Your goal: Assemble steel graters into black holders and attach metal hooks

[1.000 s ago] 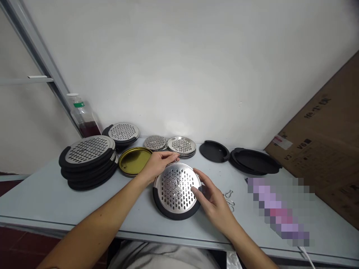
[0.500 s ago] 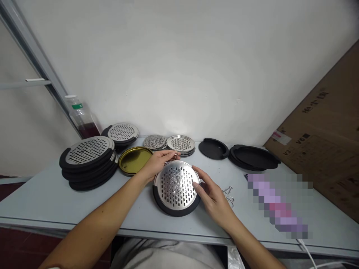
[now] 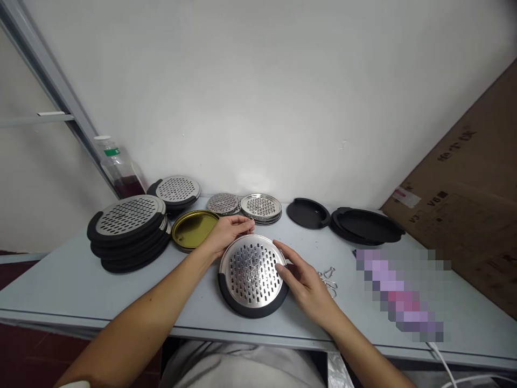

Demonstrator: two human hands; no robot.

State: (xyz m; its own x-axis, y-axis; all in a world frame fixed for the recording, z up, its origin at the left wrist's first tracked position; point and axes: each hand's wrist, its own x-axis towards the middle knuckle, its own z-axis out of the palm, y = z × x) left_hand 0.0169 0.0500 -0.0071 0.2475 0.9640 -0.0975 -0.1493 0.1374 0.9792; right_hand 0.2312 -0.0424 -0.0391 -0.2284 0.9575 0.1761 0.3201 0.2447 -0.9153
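A round metal grater disc (image 3: 255,272) with a black rim around its lower half is tilted up in front of me above the table. My right hand (image 3: 306,281) grips its right edge, thumb on the perforated face and fingers around the side. At the disc's top edge my left hand (image 3: 226,235) pinches a small metal wire clip (image 3: 252,224). Its fingertips are closed and partly hide the clip. Several similar wire clips (image 3: 330,285) lie on the table just beyond my right hand.
Left is a stack of black-rimmed grater discs (image 3: 128,218), with another pile (image 3: 177,189) behind. A gold round lid (image 3: 195,229), loose grater discs (image 3: 260,206) and black round trays (image 3: 308,213) line the back. A bottle (image 3: 126,178) and a cardboard box (image 3: 460,205) flank the table.
The grater disc has shifted slightly toward me and left, its lower edge nearer the table's front. My left hand has drawn slightly left with the clip; my right hand keeps its grip.
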